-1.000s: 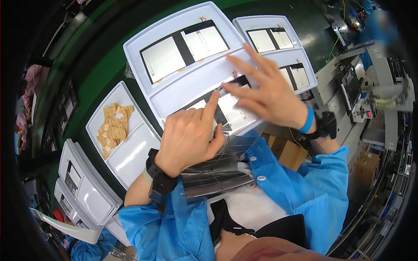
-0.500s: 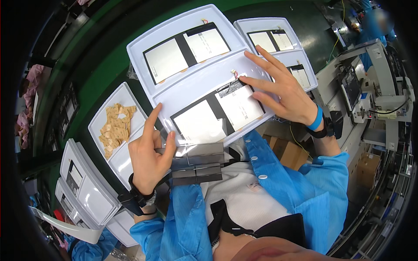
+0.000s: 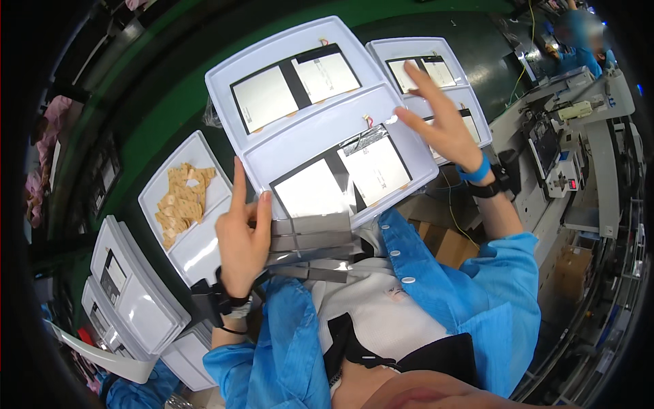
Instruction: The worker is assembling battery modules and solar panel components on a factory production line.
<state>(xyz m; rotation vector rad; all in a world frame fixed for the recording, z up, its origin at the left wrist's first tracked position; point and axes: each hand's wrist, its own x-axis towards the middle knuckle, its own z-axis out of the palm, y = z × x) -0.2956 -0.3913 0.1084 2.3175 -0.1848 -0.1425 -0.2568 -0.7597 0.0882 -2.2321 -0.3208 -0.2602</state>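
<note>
A white tray (image 3: 402, 140) with two compartments lies before me. In its near compartment sits a flat battery pack (image 3: 381, 167) with two pale cells, black borders and a small wired connector. The far compartment holds a similar battery pack (image 3: 266, 99). My left hand (image 3: 240, 249) is at the tray's near left corner, index finger and thumb stretched apart along the rim, the other fingers curled. My right hand (image 3: 449, 129) hovers at the tray's right edge, fingers spread and holding nothing. Grey strips with clear film (image 3: 313, 235) lie at the tray's near edge, beside my left thumb.
Right of the tray, another white tray (image 3: 409, 44) holds more battery packs. To the left, a tray (image 3: 153, 187) contains crumpled tan paper pieces. Stacked trays (image 3: 146, 320) stand at lower left. Equipment (image 3: 545, 146) and a cardboard box (image 3: 449, 245) are on the right.
My right hand has pulled away from the near battery pack's connector, up and to the right. My left hand stays by the tray corner, slightly turned. The view has shifted a little.
</note>
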